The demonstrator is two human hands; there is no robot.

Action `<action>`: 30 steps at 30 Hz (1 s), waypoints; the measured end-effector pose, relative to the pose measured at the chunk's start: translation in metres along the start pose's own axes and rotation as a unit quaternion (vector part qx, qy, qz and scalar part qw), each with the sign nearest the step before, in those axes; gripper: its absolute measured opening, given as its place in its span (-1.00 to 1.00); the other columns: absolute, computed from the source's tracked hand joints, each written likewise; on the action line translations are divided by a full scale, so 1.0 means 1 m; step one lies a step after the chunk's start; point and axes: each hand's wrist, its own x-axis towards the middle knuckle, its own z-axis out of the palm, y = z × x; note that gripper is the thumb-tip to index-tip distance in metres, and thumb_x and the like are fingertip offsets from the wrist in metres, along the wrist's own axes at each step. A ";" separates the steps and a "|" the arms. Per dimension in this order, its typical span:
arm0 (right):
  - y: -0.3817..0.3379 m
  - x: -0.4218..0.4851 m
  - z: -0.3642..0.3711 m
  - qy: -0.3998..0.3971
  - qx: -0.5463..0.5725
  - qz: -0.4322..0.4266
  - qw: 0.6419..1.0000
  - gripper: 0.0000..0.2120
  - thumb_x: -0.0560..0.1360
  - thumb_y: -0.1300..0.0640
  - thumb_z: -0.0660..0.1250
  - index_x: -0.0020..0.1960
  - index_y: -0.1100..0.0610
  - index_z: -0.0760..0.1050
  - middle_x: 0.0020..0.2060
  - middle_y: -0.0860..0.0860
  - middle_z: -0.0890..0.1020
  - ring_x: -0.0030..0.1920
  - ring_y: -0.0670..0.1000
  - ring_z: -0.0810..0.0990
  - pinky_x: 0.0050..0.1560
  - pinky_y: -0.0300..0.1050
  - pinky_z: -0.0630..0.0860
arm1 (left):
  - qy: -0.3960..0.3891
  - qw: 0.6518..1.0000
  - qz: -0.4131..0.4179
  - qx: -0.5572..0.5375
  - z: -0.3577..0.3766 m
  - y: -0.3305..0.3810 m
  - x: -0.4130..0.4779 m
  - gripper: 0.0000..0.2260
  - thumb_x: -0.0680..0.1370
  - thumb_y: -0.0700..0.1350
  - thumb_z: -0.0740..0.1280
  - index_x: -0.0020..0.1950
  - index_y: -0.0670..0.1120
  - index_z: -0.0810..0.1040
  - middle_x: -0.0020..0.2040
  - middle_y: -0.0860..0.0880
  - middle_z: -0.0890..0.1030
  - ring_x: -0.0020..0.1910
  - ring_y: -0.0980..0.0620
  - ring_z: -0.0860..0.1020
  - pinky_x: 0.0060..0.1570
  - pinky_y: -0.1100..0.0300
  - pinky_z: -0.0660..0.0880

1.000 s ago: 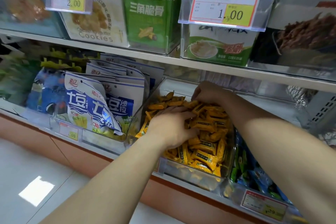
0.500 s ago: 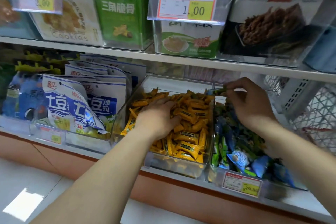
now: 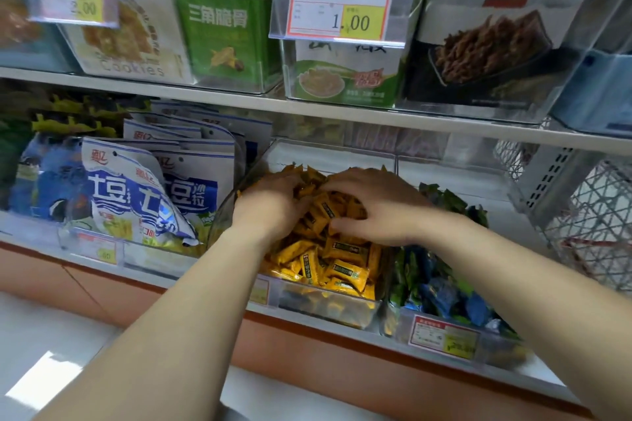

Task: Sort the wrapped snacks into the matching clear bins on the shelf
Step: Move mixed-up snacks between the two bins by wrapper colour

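Moved: right hand (image 3: 372,207) back from the green-and-blue bin (image 3: 444,166) onto the yellow snacks (image 3: 337,263).
Right hand: fingers spread over the pile.
Left hand (image 3: 270,203): blurred, grip unclear.
Snacks: heaped in middle clear bin (image 3: 342,155).

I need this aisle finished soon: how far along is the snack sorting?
Looks done: yellow snacks fill their clear bin; green and blue snacks fill the neighbouring bin. In hand: left hand and right hand are in the yellow pile. Left: any strays underneath, unseen.
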 end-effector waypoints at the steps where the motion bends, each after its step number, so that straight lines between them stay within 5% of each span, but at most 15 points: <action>1: -0.003 0.013 0.002 -0.051 -0.051 -0.014 0.997 -0.42 0.48 -0.35 0.18 0.47 -0.24 0.27 0.41 -0.09 0.42 0.37 0.03 0.41 0.27 0.00 0.40 | 0.011 1.000 -0.003 0.001 -0.001 -0.001 0.001 -0.69 0.56 0.18 0.28 0.23 0.08 0.57 0.19 0.00 0.59 0.09 -0.05 0.57 -0.10 0.10 0.55; 3: -0.004 0.032 0.004 -0.104 -0.091 -0.011 0.990 -0.43 0.50 -0.34 0.19 0.48 -0.25 0.25 0.41 -0.05 0.44 0.36 0.08 0.43 0.26 0.04 0.42 | 0.022 1.000 -0.019 -0.007 -0.004 -0.007 0.003 -0.72 0.55 0.12 0.31 0.20 0.05 0.59 0.14 -0.02 0.60 0.08 -0.08 0.58 -0.09 0.05 0.58; 8: 0.003 0.021 0.009 -0.086 0.017 -0.038 0.995 -0.52 0.48 -0.29 0.20 0.38 -0.24 0.37 0.22 -0.13 0.57 0.16 -0.06 0.55 0.11 -0.04 0.53 | -0.020 0.997 0.028 -0.073 -0.005 -0.009 0.003 -0.53 0.49 0.11 0.35 0.41 0.19 0.44 0.31 0.05 0.55 0.23 -0.01 0.54 0.12 0.02 0.56; 13: 0.044 0.018 -0.007 0.177 0.125 0.038 0.976 -0.82 0.51 -0.09 0.25 0.05 -0.20 0.57 -0.01 -0.27 0.59 0.02 -0.24 0.53 0.01 -0.15 0.47 | -0.066 0.992 0.098 -0.039 0.010 0.023 -0.005 -0.38 0.47 0.36 0.16 0.51 0.26 0.20 0.55 0.09 0.28 0.50 -0.02 0.26 0.44 -0.09 0.28; 15: 0.061 0.033 -0.009 0.126 0.098 0.094 0.983 -0.78 0.57 0.02 0.30 0.20 -0.13 0.56 0.14 -0.16 0.61 0.13 -0.13 0.55 0.09 -0.14 0.43 | -0.114 0.988 0.101 0.022 0.016 0.026 -0.008 -0.42 0.52 0.37 0.15 0.52 0.31 0.15 0.59 0.13 0.17 0.54 -0.03 0.18 0.50 -0.10 0.14; 20: 0.069 0.069 0.002 -0.092 -0.015 0.137 0.986 -0.61 0.61 0.01 0.24 0.43 -0.10 0.41 0.41 -0.04 0.47 0.36 0.04 0.45 0.31 0.01 0.39 | -0.085 0.993 0.071 0.049 0.013 0.023 -0.011 -0.49 0.51 0.33 0.23 0.45 0.32 0.28 0.47 0.17 0.38 0.40 -0.05 0.39 0.28 -0.03 0.42; 24: 0.064 0.074 0.001 -0.058 0.045 0.130 0.989 -0.65 0.55 0.18 0.33 0.31 -0.02 0.54 0.27 0.01 0.57 0.19 0.00 0.53 0.03 -0.21 0.36 | -0.085 0.993 0.057 0.051 0.010 0.025 -0.011 -0.48 0.50 0.31 0.24 0.45 0.29 0.31 0.45 0.14 0.41 0.36 -0.07 0.42 0.20 0.01 0.44; 30: 0.070 0.064 0.001 -0.066 0.027 0.149 0.986 -0.60 0.50 0.30 0.35 0.28 0.01 0.58 0.22 0.03 0.60 0.16 0.05 0.57 0.10 -0.08 0.55 | -0.104 0.993 0.045 0.030 0.009 0.025 -0.010 -0.46 0.49 0.32 0.25 0.46 0.29 0.30 0.47 0.14 0.38 0.39 -0.07 0.39 0.24 -0.01 0.45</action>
